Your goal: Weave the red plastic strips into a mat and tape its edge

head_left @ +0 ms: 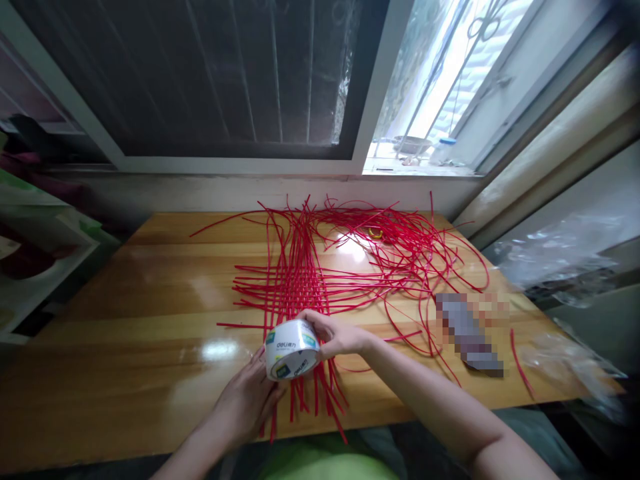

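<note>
A roll of tape (pixel 291 350) with a white printed wrapper is held between both hands near the front edge of the wooden table (pixel 150 320). My left hand (pixel 247 400) cups it from below and behind. My right hand (pixel 335 335) grips its top right side with curled fingers. Under and beyond the roll lies a woven patch of red strips (pixel 300 287), with loose red strips (pixel 415 247) fanning out towards the window and to the right.
A blurred-out grey object (pixel 467 333) lies on the table's right side. Clear plastic bags (pixel 565 257) sit off the right edge. A small yellow item (pixel 375 233) lies among the far strips. Shelves (pixel 35 260) stand at left; a window (pixel 225 80) is behind.
</note>
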A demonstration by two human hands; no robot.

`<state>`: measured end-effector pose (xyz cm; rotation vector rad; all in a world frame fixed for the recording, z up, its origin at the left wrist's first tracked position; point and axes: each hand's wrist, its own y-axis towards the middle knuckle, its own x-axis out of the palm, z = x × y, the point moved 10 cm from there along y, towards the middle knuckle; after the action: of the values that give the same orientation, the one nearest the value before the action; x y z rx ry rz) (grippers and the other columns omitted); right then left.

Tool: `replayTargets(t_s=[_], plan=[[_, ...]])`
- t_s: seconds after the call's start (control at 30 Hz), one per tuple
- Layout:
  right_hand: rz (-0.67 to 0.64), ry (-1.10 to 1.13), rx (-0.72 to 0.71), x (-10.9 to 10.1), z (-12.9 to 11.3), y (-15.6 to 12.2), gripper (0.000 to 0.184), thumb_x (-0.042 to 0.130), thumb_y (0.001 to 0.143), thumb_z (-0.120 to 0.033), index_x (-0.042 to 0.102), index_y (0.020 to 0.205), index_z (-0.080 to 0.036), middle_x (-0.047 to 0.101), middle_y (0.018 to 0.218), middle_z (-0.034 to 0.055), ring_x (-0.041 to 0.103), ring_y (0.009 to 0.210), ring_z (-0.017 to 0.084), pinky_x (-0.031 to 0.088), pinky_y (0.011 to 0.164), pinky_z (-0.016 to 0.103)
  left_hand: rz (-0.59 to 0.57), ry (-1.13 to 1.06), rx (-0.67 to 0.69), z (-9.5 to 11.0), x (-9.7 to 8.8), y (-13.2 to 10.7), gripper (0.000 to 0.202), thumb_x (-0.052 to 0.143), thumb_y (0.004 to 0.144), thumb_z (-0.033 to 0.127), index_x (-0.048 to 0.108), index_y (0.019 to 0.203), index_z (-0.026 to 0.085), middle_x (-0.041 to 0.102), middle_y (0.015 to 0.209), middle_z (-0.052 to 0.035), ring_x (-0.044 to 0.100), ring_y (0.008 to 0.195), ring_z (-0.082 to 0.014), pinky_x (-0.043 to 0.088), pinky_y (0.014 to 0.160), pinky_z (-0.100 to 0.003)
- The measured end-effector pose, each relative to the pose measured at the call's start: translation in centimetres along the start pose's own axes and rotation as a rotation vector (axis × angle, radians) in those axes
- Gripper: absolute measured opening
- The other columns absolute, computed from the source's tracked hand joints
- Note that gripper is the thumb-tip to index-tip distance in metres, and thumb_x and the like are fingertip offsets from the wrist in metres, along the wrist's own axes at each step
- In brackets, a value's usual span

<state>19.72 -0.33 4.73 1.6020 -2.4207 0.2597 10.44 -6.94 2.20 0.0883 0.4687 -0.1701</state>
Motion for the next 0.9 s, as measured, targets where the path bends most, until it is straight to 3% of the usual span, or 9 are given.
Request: replayTargets(t_s=[0.2,0.4,0.53,0.7,0.83,0.9], plan=[[0.007,0.145,-0.032,0.2,-0.5,0.3,0.059,0.074,0.053,-0.019,0.045,0.104,-0.018,0.049,0.1,0.0023,0.046,0.092,0.015,0.036,0.077,0.024,-0.1,0.027,0.015,1.0,0.0,0.2,0.032,0.062,0.072,0.028,0.064,0.104,0.027,0.06,0.114,-0.0062,0.048,0.112,-0.0314,0.02,0.106,-0.048],[0.019,0.132,-0.048,0.5,-1.6,1.8,0.057,0.07,0.054,-0.014,0.044,0.104,-0.018,0.049,0.097,0.0016,0.048,0.092,0.015,0.039,0.078,0.026,0.211,-0.413,-0.25,-0.8,-3.5,-0.2,0.061,0.073,0.06,0.023,0.052,0.118,0.024,0.051,0.125,-0.008,0.041,0.119,-0.0324,0.031,0.101,-0.046],[0.029,-0.089,-0.01,0.9,-2.1,3.3,0.055,0.066,0.057,-0.013,0.045,0.108,-0.018,0.052,0.097,0.0019,0.05,0.09,0.016,0.04,0.079,0.029,0.197,-0.709,-0.413,-1.1,-2.0,-0.2,0.056,0.076,0.057,0.02,0.057,0.11,0.02,0.06,0.113,-0.0087,0.052,0.109,-0.0314,0.037,0.097,-0.045],[0.035,-0.431,0.033,1.8,-2.5,3.9,0.063,0.07,0.062,-0.023,0.043,0.119,-0.018,0.055,0.105,0.0051,0.053,0.095,0.019,0.044,0.081,0.03,0.412,-0.869,-0.671,-4.0,-0.5,-1.6,0.039,0.069,0.067,0.034,0.061,0.098,0.011,0.067,0.095,-0.0114,0.06,0.095,-0.0299,0.041,0.093,-0.047],[0.143,-0.626,0.014,0.4,-2.4,3.0,0.069,0.061,0.075,-0.042,0.031,0.133,-0.019,0.048,0.125,0.0104,0.047,0.112,0.02,0.04,0.093,0.034,0.584,-1.12,-0.625,-5.6,-0.2,-2.5,0.043,0.064,0.071,0.035,0.056,0.107,0.014,0.067,0.094,-0.0088,0.062,0.092,-0.0259,0.046,0.089,-0.044],[0.212,-0.798,-0.018,-0.7,-1.9,2.2,0.065,0.055,0.079,-0.044,0.032,0.133,-0.018,0.046,0.128,0.012,0.044,0.116,0.021,0.037,0.097,0.037,0.671,-1.211,-0.605,-6.5,-0.4,-3.3,0.043,0.063,0.071,0.03,0.054,0.111,0.016,0.068,0.092,-0.0063,0.062,0.091,-0.0241,0.047,0.089,-0.043]])
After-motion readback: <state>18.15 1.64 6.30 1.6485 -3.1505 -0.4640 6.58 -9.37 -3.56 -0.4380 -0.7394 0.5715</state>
